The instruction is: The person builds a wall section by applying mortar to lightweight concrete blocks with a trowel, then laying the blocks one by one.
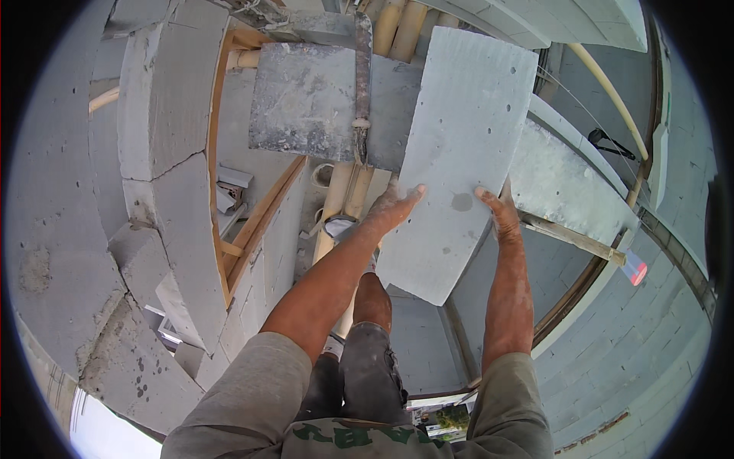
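Note:
A large light-grey aerated concrete block point(466, 145) is tilted in front of me, held between both hands. My left hand point(397, 206) grips its left long edge, thumb on the face and the other fingers mostly hidden. On the opposite edge, my right hand point(501, 208) clasps it the same way, thumb on the face. A damp-looking dark spot shows on the face near the right thumb. Behind the block's left side lies a dusty dark board point(306, 99), with a long, worn metal strip-like tool point(362, 84) across it.
Bamboo poles point(348, 191) run beneath me beside my legs. At left, a wooden frame point(222, 153) sits in a block wall point(176, 92). Right of the block is a wall top with a rough whitish surface point(566, 183); a wooden batten point(573, 237) lies along it, near a clear-and-red object point(634, 268).

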The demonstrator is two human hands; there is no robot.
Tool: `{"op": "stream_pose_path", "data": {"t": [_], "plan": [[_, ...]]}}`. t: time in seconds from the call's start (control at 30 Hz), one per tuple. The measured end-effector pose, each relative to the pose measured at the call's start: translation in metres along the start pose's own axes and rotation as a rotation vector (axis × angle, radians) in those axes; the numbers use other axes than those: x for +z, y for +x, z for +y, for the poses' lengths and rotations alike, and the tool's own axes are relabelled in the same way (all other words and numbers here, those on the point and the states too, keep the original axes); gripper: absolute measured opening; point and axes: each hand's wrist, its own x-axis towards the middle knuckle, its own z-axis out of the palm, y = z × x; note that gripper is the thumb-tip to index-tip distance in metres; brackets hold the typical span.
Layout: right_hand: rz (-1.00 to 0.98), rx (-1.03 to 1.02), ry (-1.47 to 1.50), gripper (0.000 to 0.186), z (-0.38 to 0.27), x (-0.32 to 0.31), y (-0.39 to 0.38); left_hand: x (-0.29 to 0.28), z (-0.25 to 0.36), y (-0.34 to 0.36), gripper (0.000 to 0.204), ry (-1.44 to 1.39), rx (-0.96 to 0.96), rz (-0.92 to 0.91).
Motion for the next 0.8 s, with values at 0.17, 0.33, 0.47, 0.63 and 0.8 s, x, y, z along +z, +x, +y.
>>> {"op": "stream_pose_path", "data": {"t": [0.17, 0.33, 0.47, 0.63, 0.8], "plan": [[0.002, -0.081, -0.183, 0.112, -0.027, 0.037, -0.022, -0.094, -0.023, -0.096, 0.074, -0.118, 0.16, -0.24], [0.255, -0.034, -0.737, 0.119, -0.032, 0.076, -0.037, -0.207, -0.16, -0.234, 0.07, -0.065, -0.088, 0.286], [0.309, -0.002, -0.951, 0.119, -0.06, 0.068, -0.063, -0.222, -0.288, -0.356, 0.068, -0.106, -0.29, 0.482], [0.204, -0.038, -1.302, 0.117, -0.125, 0.087, -0.137, -0.136, -0.421, -0.484, 0.036, 0.244, -0.377, 0.493], [-0.003, -0.264, -1.554, 0.121, -0.175, 0.1, -0.239, -0.007, -0.421, -0.508, 0.022, -0.076, -0.341, 0.76]]}}
